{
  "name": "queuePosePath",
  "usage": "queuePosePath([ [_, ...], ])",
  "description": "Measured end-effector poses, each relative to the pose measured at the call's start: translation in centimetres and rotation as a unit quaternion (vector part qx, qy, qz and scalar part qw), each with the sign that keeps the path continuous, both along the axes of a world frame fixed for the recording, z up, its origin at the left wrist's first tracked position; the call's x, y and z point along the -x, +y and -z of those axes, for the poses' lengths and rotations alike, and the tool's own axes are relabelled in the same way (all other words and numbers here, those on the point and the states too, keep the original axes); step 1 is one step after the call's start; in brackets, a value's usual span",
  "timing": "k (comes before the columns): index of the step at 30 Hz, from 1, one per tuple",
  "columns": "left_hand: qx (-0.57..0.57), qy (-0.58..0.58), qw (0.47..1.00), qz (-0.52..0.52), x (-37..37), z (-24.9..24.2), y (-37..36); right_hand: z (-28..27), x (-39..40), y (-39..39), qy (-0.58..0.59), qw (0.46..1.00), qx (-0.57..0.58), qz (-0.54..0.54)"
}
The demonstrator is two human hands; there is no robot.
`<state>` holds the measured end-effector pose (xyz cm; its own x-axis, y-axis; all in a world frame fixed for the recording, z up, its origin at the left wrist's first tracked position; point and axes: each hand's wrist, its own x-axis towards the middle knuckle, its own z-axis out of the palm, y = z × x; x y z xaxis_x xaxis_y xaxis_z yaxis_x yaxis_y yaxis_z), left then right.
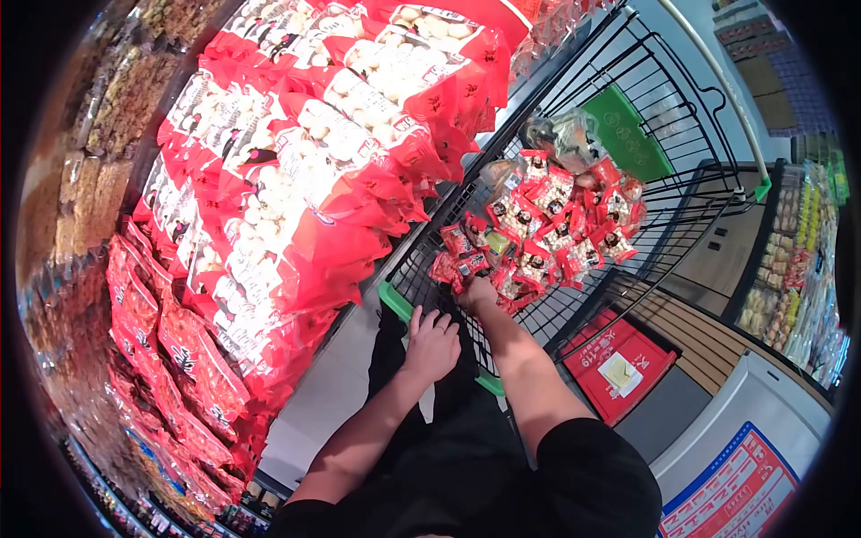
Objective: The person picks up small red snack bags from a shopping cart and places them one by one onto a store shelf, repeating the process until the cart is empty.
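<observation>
My right hand [479, 294] reaches into the near end of a wire shopping cart [668, 193]. Its fingers are closed at a small red snack packet [472, 265], though the fingertips are partly hidden. Beyond it lies a heap of small red-and-clear snack packets [556, 215], with clear bags [565, 139] of goods behind them. My left hand [434, 345] lies over the cart's near edge by a green corner piece [395, 300], fingers stretched out and holding nothing; one finger wears a ring.
Large red bags [359, 117] of round white pieces are stacked on the left, with flatter red bags [193, 359] below. A red box [619, 368], a white cabinet [753, 421] with a printed sign and a snack shelf [789, 260] stand on the right.
</observation>
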<state>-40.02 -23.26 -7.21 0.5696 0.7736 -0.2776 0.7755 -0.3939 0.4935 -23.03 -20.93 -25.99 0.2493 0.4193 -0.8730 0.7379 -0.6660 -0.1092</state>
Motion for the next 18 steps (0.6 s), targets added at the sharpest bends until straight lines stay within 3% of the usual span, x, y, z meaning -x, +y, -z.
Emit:
queuePosePath([
  [4,-0.003,-0.009,1.0,0.008,0.3,-0.6,0.2,-1.2,-0.7,-2.0,0.004,0.997,-0.066,0.028],
  [7,0.032,-0.048,0.998,0.02,1.1,-1.5,0.9,-4.4,-1.8,-2.8,-0.006,0.98,-0.194,0.034],
  [9,0.081,-0.091,0.991,0.048,1.7,-1.8,1.4,-6.9,-2.9,-2.8,0.083,0.935,-0.275,0.207],
  [10,0.072,-0.096,0.992,0.046,1.9,-1.2,1.4,-7.0,-2.9,-3.0,0.176,0.869,-0.347,0.304],
  [11,0.133,-0.152,0.979,-0.001,2.0,-0.5,1.4,-7.2,-3.7,-3.3,0.175,0.868,-0.356,0.298],
  [12,0.195,-0.207,0.958,-0.046,2.1,-0.5,1.2,-10.3,-4.0,-3.1,0.236,0.848,-0.331,0.339],
  [13,0.188,-0.212,0.958,-0.046,2.2,-1.4,1.0,-14.7,-3.8,-2.7,0.295,0.823,-0.303,0.379],
  [14,0.327,-0.362,0.861,-0.142,2.3,-2.3,0.9,-20.2,-3.1,-2.4,0.345,0.81,-0.312,0.358],
  [15,0.448,-0.49,0.712,-0.227,2.5,-3.3,1.0,-23.5,-2.8,-2.4,0.35,0.826,-0.339,0.284],
  [17,0.463,-0.532,0.684,-0.185,4.1,-8.1,1.5,-33.2,-0.9,-2.4,0.417,0.831,-0.245,0.276],
  [18,0.534,-0.553,0.608,-0.198,4.8,-11.2,1.4,-35.5,0.1,-3.0,0.379,0.848,-0.339,0.151],
])
